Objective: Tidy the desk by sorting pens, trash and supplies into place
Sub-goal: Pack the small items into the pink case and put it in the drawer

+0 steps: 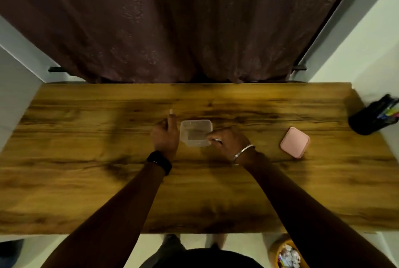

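Pinching the near right corner of the clear plastic container (pixel 196 132) between thumb and fingertips, the right hand (pixel 230 141) is closed on its rim, knuckles up, wrist bent inward, with a metal bangle (pixel 244 153) round the wrist. The forearm runs back toward the desk's near right edge.

On the other side, the left hand (pixel 165 136) stands just beside the container's left wall, loosely curled with fingers bent and the thumb pointing away toward the far edge; whether it touches the wall I cannot tell, and it holds nothing that shows. A black watch (pixel 159 161) sits on that wrist.

The container sits about mid-desk (pixel 86 181), slightly toward the far edge, open on top; its contents are too blurred to make out. A pink square case (pixel 295 142) lies flat, well to the right of the container. At the far right corner, a black pen holder (pixel 369 119) with coloured pens stands at the edge. Below the near right edge, a wooden basket (pixel 275 248) on the floor holds crumpled scraps. A dark curtain (pixel 183 19) hangs behind the far edge.
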A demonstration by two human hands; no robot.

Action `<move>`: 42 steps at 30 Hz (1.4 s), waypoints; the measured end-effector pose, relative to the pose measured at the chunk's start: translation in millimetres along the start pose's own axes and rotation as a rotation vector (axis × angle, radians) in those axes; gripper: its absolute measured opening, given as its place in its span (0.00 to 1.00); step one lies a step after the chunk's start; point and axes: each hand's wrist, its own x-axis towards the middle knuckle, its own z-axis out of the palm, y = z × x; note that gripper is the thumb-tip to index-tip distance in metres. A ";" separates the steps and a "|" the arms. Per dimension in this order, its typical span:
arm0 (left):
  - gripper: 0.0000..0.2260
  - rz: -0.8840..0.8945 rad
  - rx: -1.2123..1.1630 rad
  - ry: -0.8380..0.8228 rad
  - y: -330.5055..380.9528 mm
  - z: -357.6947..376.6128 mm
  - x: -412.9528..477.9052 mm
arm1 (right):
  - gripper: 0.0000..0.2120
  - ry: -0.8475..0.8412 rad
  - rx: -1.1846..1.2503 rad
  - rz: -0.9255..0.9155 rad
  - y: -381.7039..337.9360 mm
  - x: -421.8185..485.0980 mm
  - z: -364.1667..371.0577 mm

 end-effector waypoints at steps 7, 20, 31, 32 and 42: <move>0.28 0.096 0.147 -0.095 14.1 19.5 2.1 | 0.12 0.051 0.143 0.042 20.1 -11.6 -5.3; 0.15 0.327 0.315 -0.211 5.7 33.3 21.4 | 0.09 0.395 0.607 0.072 -18.0 31.1 21.6; 0.10 0.600 0.341 -0.418 -16.7 31.3 9.5 | 0.14 0.451 0.298 0.094 -1.7 28.7 62.9; 0.12 0.588 0.336 -0.421 -16.3 31.2 7.9 | 0.15 0.459 0.320 0.076 -1.0 28.4 61.3; 0.20 0.431 0.185 -0.308 -8.6 16.6 14.2 | 0.11 0.732 0.393 0.252 28.1 3.4 26.5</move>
